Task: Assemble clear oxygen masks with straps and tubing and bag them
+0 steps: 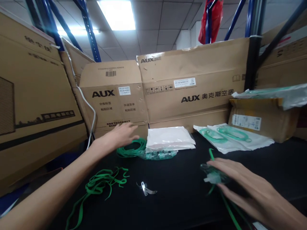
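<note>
My left hand [122,135] reaches forward with its fingers stretched out and nothing visibly held. Just below those fingers lies a coil of green tubing [131,149]. At the right, my right hand [236,179], somewhat blurred, is closed around a clear plastic piece [213,177], possibly an oxygen mask, with a green strap [230,209] trailing from it. A tangled pile of green straps [98,183] rests under my left forearm. Between the hands is a small bent metal strip [145,188].
Behind the coil sit a stack of white packets [170,138] and clear bagged connectors [158,155]. Packaged green tubing [232,135] lies before a small cardboard box [259,118]. Large AUX cartons [189,86] wall off the back of the black table [172,204]; another carton [35,105] stands left.
</note>
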